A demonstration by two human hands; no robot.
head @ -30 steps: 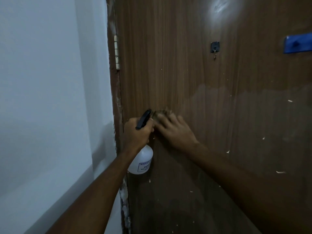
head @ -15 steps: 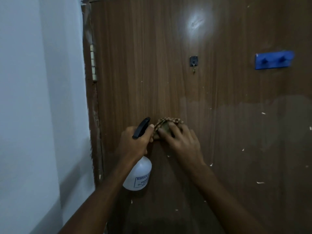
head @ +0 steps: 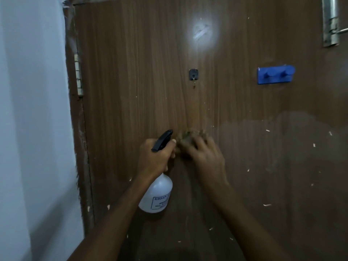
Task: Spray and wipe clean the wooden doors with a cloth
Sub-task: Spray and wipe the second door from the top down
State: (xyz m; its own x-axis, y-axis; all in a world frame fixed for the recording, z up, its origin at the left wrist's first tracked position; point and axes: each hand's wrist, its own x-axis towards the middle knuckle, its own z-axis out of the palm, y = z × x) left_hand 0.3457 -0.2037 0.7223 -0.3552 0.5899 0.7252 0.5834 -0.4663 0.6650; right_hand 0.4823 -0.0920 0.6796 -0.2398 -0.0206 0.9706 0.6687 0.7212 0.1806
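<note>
The left hand point(head: 154, 159) curls its grip round the neck of a white spray bottle point(head: 157, 194) hanging just off the door point(head: 131, 91). Beside it, the right hand point(head: 205, 157) presses a blurred cloth point(head: 185, 137) against the door's middle; I cannot tell whether its fingers are flat or curled. Above hang a small black hook point(head: 193, 75) and a blue peg rack point(head: 275, 74).

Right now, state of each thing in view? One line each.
door: shut against the frame, white flecks on it, paler patch lower right
spray bottle: upright, gripped by the left hand
cloth: bunched, pressed to the door under the right hand
black hook: nothing hung
blue hook rack: nothing hung
hinge: folded closed
</note>
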